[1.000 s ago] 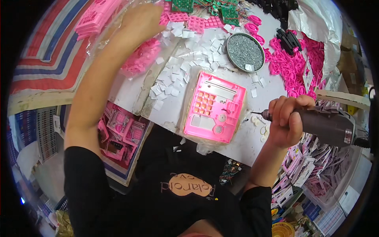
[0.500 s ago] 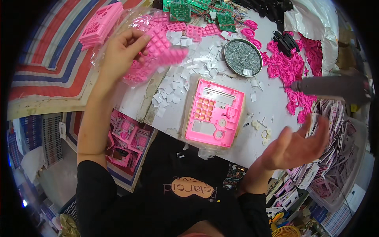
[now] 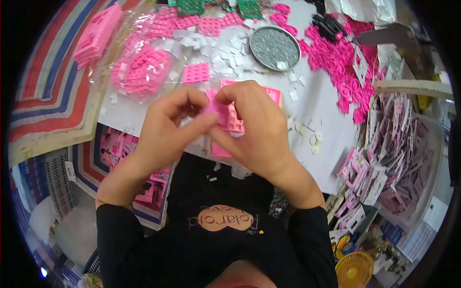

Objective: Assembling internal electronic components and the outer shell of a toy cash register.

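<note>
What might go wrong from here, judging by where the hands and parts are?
The pink piece might slip, since only fingertips of the left hand and right hand seem to hold it.

The loose white square near the pink casing could get knocked or caught under its edge.

The dark power driver, in neither hand, might swing into the nearby heap of pink parts; its support cannot be made out.

The right hand (image 3: 263, 127) hides much of the pink casing (image 3: 236, 125).
</note>
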Motion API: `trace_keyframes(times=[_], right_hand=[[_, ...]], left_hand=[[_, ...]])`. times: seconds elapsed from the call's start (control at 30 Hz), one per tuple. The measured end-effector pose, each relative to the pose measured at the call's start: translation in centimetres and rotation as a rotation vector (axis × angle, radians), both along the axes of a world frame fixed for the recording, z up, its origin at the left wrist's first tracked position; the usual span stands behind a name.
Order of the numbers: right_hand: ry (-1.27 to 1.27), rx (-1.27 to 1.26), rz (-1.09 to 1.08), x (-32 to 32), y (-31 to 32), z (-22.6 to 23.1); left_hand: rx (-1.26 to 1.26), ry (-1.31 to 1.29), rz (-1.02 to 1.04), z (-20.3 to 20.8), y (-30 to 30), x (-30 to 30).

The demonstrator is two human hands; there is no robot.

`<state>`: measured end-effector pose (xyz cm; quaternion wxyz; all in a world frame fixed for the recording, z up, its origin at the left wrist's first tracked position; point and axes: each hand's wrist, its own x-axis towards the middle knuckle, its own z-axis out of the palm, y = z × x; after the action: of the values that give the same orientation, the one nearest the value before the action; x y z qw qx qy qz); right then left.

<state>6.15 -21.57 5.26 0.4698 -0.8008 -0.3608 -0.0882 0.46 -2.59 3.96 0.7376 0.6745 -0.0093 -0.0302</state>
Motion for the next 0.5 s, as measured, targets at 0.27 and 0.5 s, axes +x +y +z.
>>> trace_keyframes(times=[0.27,0.5], right_hand=[[0.693,0.038,0.006,0.3,-5.2,-4.6],[0.427,-0.171,-0.002,1.2,-2.6,-7.2]], left_hand=[[0.391,-0.144,0.077,-1.5,1.3,-1.2],[0.488,-0.159,0.09,-2.6,1.6,-1.6]])
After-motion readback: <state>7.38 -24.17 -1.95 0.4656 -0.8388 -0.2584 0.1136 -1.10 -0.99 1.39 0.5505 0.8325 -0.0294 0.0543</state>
